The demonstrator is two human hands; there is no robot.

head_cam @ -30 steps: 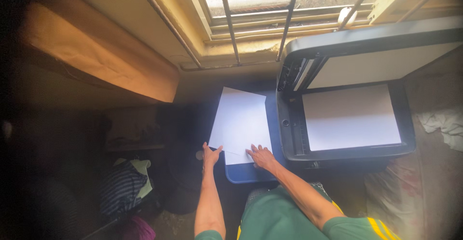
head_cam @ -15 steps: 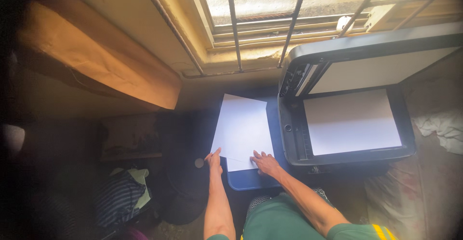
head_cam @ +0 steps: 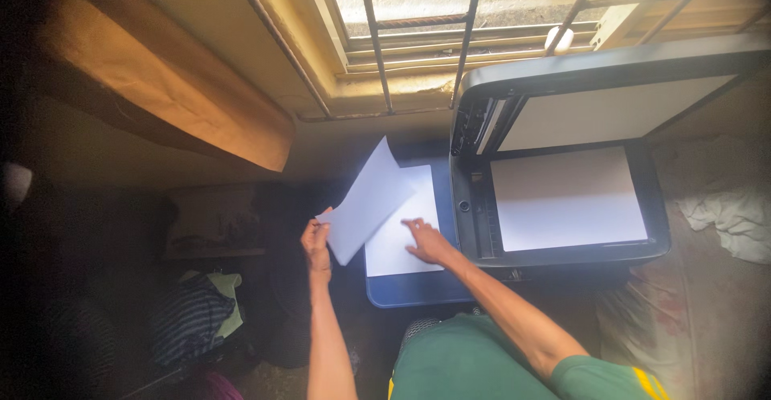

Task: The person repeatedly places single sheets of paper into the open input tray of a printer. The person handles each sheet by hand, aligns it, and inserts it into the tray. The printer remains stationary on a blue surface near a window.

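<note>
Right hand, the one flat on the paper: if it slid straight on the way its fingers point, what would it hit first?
Probably the lifted sheet held by the left hand; the right hand points up-left across the flat sheet. Depth is unclear.

A dark blue table (head_cam: pixel 409 289) carries white paper sheets (head_cam: pixel 401 243) beside an open scanner (head_cam: pixel 562 199).

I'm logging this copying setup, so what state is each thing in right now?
Scanner lid: raised open.
Scanner glass: covered by a white sheet.
Loose sheet: lifted, tilted, in the left hand grip.
Paper stack: flat, right hand resting on it.
Cloth: crumpled.
</note>
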